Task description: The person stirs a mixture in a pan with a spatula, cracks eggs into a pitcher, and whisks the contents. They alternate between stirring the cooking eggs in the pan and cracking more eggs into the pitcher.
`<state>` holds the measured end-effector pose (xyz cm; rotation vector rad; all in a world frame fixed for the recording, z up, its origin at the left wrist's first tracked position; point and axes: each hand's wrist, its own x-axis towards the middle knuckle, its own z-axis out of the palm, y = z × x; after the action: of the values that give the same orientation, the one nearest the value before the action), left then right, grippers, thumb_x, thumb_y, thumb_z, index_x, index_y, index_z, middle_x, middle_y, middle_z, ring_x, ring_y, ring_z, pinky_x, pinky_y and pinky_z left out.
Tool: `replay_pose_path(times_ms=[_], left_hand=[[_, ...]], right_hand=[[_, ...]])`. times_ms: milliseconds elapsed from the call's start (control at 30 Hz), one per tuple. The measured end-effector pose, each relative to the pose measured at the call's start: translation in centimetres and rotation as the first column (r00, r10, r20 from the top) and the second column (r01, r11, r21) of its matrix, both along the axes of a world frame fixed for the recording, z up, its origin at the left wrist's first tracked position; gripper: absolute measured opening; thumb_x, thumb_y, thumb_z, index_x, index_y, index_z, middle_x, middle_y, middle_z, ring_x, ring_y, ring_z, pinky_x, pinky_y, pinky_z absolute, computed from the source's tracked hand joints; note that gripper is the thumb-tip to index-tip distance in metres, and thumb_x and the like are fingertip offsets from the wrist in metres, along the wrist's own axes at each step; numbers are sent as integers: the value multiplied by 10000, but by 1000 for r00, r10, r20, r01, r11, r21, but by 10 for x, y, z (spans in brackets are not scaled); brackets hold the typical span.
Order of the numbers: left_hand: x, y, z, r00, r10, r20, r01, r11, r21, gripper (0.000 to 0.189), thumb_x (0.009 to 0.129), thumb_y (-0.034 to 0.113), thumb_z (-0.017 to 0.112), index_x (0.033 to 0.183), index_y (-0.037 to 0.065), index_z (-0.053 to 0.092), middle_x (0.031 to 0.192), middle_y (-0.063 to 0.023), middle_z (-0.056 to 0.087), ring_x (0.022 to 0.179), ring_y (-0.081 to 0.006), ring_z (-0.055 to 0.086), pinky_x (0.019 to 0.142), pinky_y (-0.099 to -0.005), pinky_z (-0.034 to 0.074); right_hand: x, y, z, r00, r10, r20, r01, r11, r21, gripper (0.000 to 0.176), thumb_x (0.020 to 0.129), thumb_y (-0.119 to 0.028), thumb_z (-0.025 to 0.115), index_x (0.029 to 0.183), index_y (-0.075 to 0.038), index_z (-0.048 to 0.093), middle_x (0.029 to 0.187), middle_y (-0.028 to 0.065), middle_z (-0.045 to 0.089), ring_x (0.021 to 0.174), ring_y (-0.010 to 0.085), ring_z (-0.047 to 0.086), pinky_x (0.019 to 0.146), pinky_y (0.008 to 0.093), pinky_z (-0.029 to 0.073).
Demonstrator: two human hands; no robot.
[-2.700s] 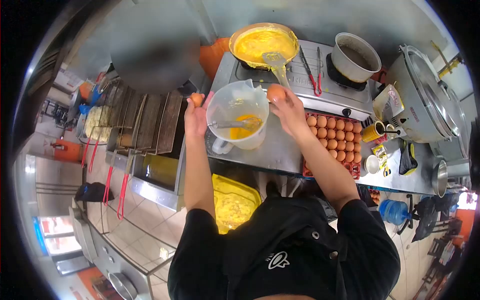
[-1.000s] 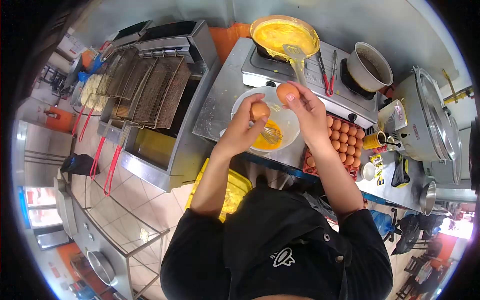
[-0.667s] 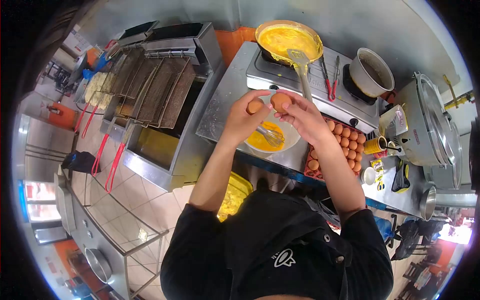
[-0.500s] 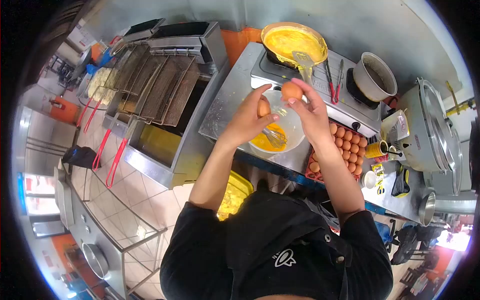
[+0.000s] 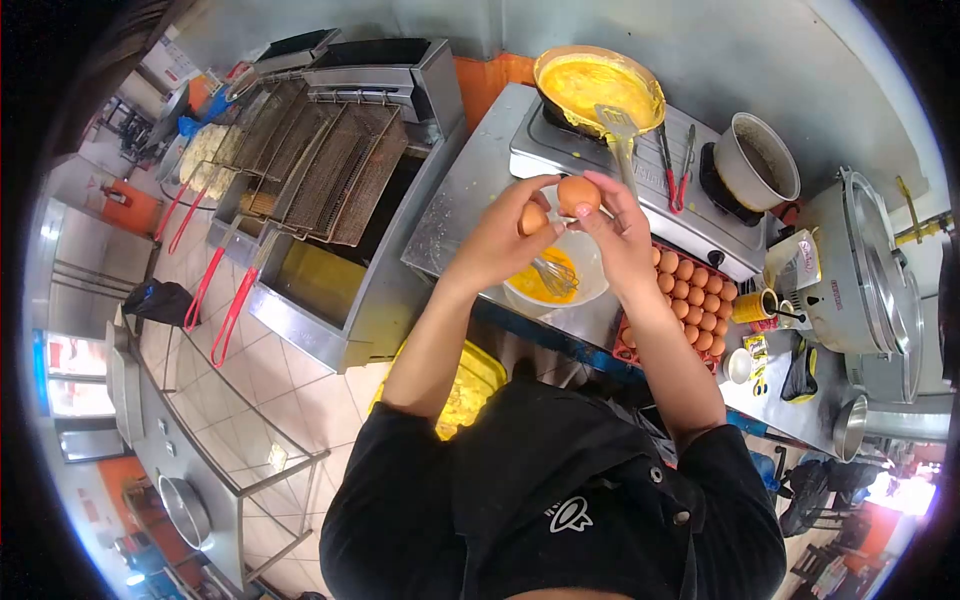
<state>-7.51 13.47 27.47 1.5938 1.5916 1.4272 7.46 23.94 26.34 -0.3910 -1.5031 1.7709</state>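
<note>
Over the white bowl (image 5: 596,272) my left hand (image 5: 497,240) is closed around a brown egg (image 5: 532,219). Beside it, my right hand (image 5: 618,232) grips a second brown egg (image 5: 579,196) by fingers and thumb, and the left fingertips reach close to this egg. A wire whisk (image 5: 556,275) rests in the bowl, its end in yellow beaten egg (image 5: 538,287). To the right of the bowl stands a red tray (image 5: 626,352) with many brown eggs (image 5: 695,296), partly covered by my right forearm.
Behind the bowl, a pan (image 5: 655,118) of yellow egg with a spatula (image 5: 620,140) sits on the stove (image 5: 540,158). Red-handled tongs (image 5: 679,180) and a pot (image 5: 748,165) are to its right. Fryer baskets (image 5: 335,180) stand left. A yellow tub (image 5: 485,370) is below.
My hands have come closer together, the right one moving slightly left and down with its egg. The view has shifted a little.
</note>
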Motion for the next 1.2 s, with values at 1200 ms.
replay_pose_path(times_ms=[1200], left_hand=[[7,12,-5,867,200,-457,-240,970,-30,421,770,171,671,1175,99,577,1086,-141,654,972,-353,628,816,-423,511]], right_hand=[[-9,12,-18,865,-313,391,56,837,544,438,763,-58,670,1196,-27,613,900,95,692,691,109,624,659,253,507]])
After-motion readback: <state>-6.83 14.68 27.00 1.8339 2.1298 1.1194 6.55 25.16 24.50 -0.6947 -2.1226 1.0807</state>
